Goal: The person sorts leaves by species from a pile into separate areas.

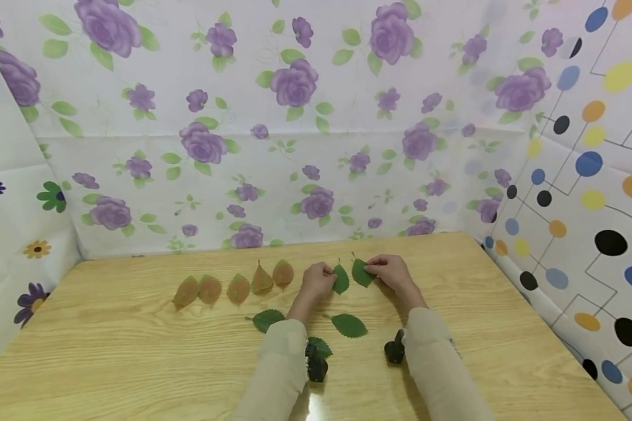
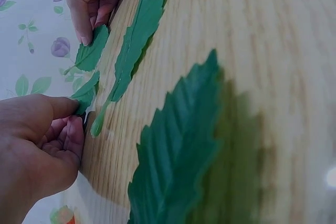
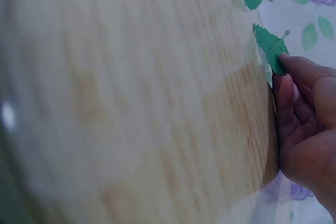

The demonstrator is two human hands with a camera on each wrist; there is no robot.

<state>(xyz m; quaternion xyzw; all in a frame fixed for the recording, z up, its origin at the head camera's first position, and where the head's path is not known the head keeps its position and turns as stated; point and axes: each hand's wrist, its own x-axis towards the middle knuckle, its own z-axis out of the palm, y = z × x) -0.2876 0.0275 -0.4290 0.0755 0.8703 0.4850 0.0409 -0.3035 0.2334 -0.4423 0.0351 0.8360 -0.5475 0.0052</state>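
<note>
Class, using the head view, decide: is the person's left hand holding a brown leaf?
No, the left hand holds a green leaf, and the brown leaves lie to its left.

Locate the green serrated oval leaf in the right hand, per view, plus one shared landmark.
Head: green serrated oval leaf, right of centre, below mid-height.
Left wrist: leaf at upper left, the higher of the two held.
Right wrist: leaf towards the right, above mid-height.
Shared landmark: white wall covering printed with purple roses.
</note>
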